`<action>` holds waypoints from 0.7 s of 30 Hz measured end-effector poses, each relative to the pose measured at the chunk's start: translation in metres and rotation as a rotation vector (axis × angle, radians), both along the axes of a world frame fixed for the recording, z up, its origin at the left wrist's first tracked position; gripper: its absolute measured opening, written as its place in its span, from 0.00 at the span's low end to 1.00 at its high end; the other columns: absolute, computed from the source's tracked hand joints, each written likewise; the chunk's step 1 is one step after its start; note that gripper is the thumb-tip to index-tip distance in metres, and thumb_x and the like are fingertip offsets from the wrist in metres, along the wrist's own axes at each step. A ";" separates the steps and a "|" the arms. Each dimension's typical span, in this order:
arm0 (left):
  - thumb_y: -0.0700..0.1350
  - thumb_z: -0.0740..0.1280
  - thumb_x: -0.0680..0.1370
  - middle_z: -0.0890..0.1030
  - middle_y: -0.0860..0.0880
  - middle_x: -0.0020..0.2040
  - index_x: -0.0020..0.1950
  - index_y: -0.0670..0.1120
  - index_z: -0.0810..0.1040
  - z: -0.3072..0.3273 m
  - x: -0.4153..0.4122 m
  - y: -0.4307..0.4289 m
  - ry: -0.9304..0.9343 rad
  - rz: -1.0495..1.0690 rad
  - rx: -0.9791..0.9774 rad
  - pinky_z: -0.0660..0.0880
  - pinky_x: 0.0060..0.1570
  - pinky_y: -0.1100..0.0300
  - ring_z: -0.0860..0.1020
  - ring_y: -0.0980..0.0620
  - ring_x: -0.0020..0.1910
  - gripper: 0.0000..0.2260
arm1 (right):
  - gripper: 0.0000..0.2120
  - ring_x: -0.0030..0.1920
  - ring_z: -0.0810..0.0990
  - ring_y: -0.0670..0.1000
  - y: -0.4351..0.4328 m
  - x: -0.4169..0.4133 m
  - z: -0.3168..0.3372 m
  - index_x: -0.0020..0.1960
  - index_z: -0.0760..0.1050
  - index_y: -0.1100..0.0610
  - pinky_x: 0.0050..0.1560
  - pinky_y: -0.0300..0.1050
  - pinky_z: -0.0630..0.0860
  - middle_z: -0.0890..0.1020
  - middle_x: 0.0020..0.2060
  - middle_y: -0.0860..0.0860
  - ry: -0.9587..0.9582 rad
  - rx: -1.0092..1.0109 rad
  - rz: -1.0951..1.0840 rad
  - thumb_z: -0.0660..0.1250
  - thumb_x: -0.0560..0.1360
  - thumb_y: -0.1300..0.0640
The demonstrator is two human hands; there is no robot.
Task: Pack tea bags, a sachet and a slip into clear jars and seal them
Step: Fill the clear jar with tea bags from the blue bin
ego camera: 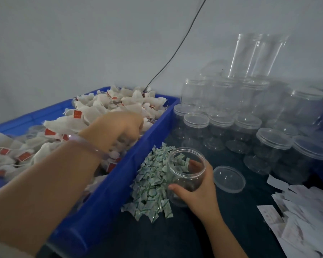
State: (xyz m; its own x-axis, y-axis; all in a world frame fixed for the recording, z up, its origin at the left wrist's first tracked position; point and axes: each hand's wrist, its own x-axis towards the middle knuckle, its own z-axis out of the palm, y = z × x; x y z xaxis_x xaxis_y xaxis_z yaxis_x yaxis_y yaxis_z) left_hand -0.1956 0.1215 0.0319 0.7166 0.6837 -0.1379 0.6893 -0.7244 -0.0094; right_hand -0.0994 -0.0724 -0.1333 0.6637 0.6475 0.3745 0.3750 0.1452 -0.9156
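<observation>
A: Clear plastic is what is being steadied at the near middle of the counter (222,229): the open jar (186,175) is being gripped by the right hand (199,185), thumb on the near wall and fingers (194,163) wrapped round the far side. It looks empty, its lid (229,179) lying off just to the right.

B: And the left hand (119,125)?

A: It is being reached into the blue crate (153,138) on the left, down among the tea bags (104,107). The fingers there are being hidden by the back of the hand, so whether they are closed on a bag cannot be told.

B: What could be going wrong from here?

A: The bags are being piled with strings and red tags tangled, so extra bags could be dragged out by one pull and dropped over the crate edge. The sachets (153,181) are being heaped touching the jar's left side, so a nudge of the jar could be scattering them. The jar appears tilted, and a loosened grip could be letting it roll. The slips (302,220) are being left loose at the near right, easily swept off by a forearm.
</observation>
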 end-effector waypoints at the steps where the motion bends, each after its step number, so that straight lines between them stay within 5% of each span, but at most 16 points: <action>1: 0.40 0.67 0.75 0.80 0.47 0.50 0.57 0.47 0.78 -0.012 0.000 0.006 0.049 0.022 -0.034 0.76 0.44 0.56 0.78 0.49 0.45 0.11 | 0.44 0.62 0.73 0.35 0.001 0.000 -0.002 0.62 0.64 0.29 0.62 0.43 0.76 0.73 0.58 0.29 0.011 -0.012 0.000 0.80 0.52 0.42; 7: 0.40 0.70 0.76 0.80 0.51 0.40 0.46 0.43 0.84 -0.026 -0.003 0.042 -0.224 -0.021 0.065 0.68 0.41 0.60 0.77 0.51 0.39 0.03 | 0.46 0.63 0.73 0.37 0.003 0.000 -0.008 0.66 0.63 0.33 0.62 0.46 0.74 0.73 0.58 0.30 0.026 -0.027 -0.025 0.81 0.52 0.41; 13: 0.44 0.71 0.76 0.83 0.49 0.43 0.47 0.45 0.84 -0.003 -0.009 0.032 -0.860 -0.082 -0.016 0.75 0.47 0.55 0.80 0.50 0.42 0.04 | 0.47 0.63 0.73 0.37 0.006 -0.001 -0.009 0.66 0.63 0.34 0.61 0.41 0.76 0.73 0.59 0.31 0.018 -0.026 -0.013 0.81 0.52 0.42; 17: 0.39 0.71 0.75 0.84 0.52 0.38 0.42 0.50 0.82 0.010 -0.001 0.000 -1.228 -0.152 -0.435 0.80 0.37 0.64 0.82 0.57 0.35 0.06 | 0.46 0.63 0.73 0.36 0.006 -0.002 -0.009 0.65 0.63 0.32 0.59 0.33 0.75 0.73 0.59 0.31 0.012 -0.026 -0.018 0.81 0.52 0.41; 21: 0.33 0.69 0.74 0.84 0.52 0.35 0.44 0.44 0.82 -0.002 0.014 -0.032 -1.215 -0.191 -0.783 0.79 0.36 0.67 0.83 0.56 0.37 0.06 | 0.46 0.63 0.73 0.36 0.005 -0.002 -0.008 0.66 0.63 0.35 0.59 0.31 0.73 0.73 0.59 0.31 0.023 -0.015 -0.007 0.81 0.52 0.42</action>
